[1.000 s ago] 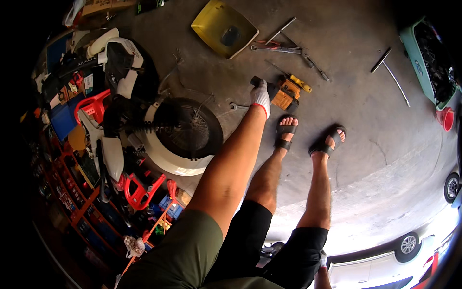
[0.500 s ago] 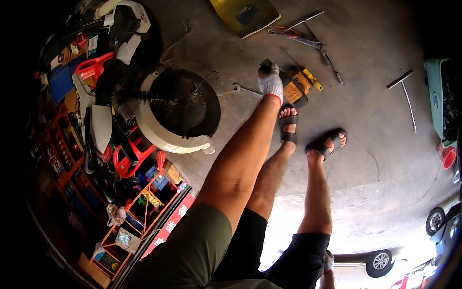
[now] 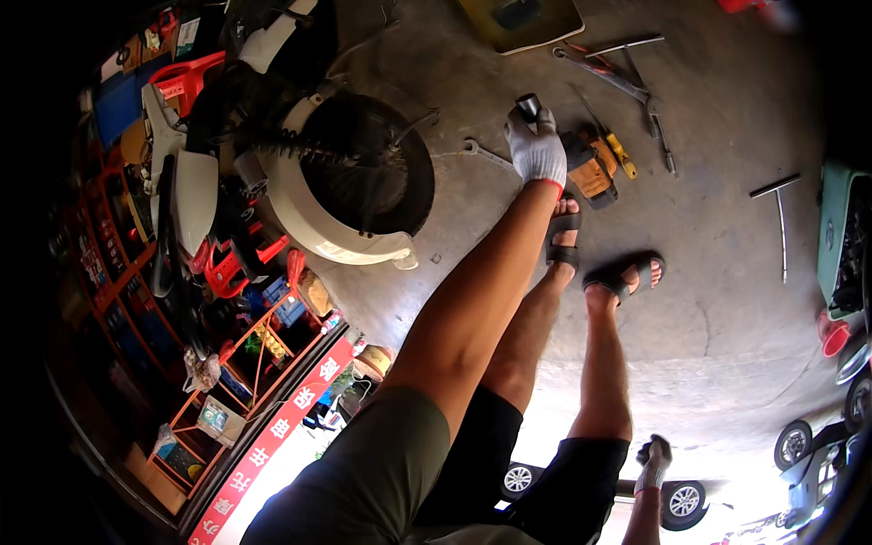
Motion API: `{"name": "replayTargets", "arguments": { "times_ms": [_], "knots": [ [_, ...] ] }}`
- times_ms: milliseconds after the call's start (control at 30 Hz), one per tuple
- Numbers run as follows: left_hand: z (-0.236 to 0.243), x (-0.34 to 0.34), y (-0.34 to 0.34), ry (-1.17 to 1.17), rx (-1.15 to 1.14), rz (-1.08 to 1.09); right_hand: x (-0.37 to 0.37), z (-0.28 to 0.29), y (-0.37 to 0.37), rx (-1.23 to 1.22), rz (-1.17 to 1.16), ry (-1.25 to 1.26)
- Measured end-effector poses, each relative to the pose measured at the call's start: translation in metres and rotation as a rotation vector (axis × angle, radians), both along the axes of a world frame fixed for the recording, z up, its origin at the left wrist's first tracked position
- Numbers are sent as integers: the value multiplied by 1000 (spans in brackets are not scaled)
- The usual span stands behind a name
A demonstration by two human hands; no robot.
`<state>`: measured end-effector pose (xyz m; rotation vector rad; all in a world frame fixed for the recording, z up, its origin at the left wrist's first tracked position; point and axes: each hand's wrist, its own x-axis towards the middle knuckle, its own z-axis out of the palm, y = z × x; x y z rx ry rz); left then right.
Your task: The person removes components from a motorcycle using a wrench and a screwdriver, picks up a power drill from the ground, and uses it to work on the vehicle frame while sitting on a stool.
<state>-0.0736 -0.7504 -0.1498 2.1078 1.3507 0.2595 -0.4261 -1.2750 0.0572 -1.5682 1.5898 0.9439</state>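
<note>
My left hand [image 3: 536, 150], in a white knit glove with a red cuff, reaches far forward over the floor. Its fingers are closed round a short dark metal cylinder [image 3: 528, 107], whose round end shows. Just right of that hand an orange and black power tool [image 3: 592, 173] lies on the floor, beside a yellow-handled screwdriver [image 3: 622, 156]. A combination wrench [image 3: 488, 153] lies left of the hand, partly hidden by it. My right hand [image 3: 652, 461], also gloved, is low in view near my right knee. Its fingers are curled, with dark patches on top; whether it holds anything is unclear.
A scooter wheel [image 3: 413, 186] with a white fender [image 3: 313, 232] stands at left. T-handle wrenches [image 3: 783, 232] and other tools lie to the right and far side. A yellowish tray [image 3: 545, 36] is at the back, a green toolbox [image 3: 831, 227] at the right edge. My sandaled feet stand close.
The view has shifted, so floor things sit farther right. My left hand has turned, showing the cylinder's round end. My right hand has risen into clearer view beside my knee.
</note>
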Motion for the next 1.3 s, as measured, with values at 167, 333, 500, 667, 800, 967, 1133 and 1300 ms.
{"name": "replayTargets", "arguments": {
  "times_ms": [167,333,500,667,800,967,1133,1300],
  "knots": [
    [106,-43,-22,-59,-494,-214,173,-7,130,283,292,-549],
    [210,-92,-103,-72,-619,-698,273,32,259,602,140,-592],
    [279,-103,-134,53,-671,-949,286,35,264,595,-239,-471],
    [261,-105,-126,185,-784,-741,330,36,174,447,-46,-438],
    [228,-109,-137,281,-727,-623,400,0,50,201,-148,-581],
    [215,-121,-207,396,-606,-636,564,6,-113,31,-111,-763],
    [209,-114,-348,454,-1072,-445,728,23,-311,-424,232,-1209],
    [262,-51,-433,537,-1232,-409,824,46,-405,-954,616,-1085]
  ]
}}
